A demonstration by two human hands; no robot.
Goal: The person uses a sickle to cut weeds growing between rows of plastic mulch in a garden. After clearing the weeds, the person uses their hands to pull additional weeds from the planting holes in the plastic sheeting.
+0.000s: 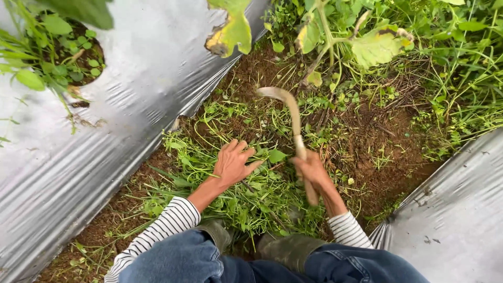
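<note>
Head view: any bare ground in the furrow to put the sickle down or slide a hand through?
Bare soil lies right of the sickle, bordered by the right plastic mulch sheet and the weeds above it. A thin bare strip runs along the left mulch sheet. It is crowded under the left hand and right hand: cut greens cover the ground.

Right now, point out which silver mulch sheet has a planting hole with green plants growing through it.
The left silver sheet: a round hole near its top-left corner holds leafy green plants. The right sheet shows no hole.
</note>
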